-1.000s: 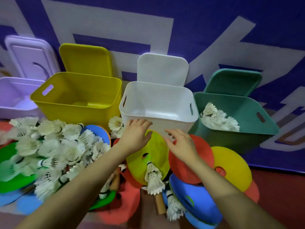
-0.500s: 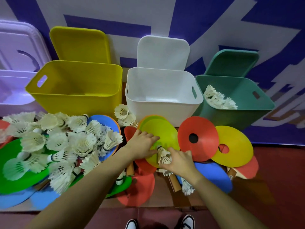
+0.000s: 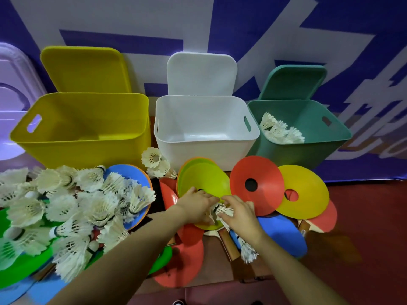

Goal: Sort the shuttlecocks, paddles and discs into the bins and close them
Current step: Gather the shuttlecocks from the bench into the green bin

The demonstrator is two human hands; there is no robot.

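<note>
Three open bins stand in a row against the purple and white banner [image 3: 286,29], each with its lid leaning behind it: the yellow bin [image 3: 83,137], the white bin [image 3: 204,148] and the green bin [image 3: 308,146]. Some shuttlecocks [image 3: 279,130] already lie inside the green bin; the yellow and white ones show only bare inner walls. The big white shapes on the banner cannot be read as letters, and no label shows on the bins. Both hands meet over the lime-green disc [image 3: 204,179] in front of the white bin. The left hand [image 3: 196,205] and the right hand [image 3: 237,213] both curl their fingers around one shuttlecock [image 3: 222,210] lying on this disc. Just beside it lie a red disc [image 3: 262,179] and a yellow disc [image 3: 308,190]. A large pile of shuttlecocks [image 3: 72,205] covers the discs at the left.
</note>
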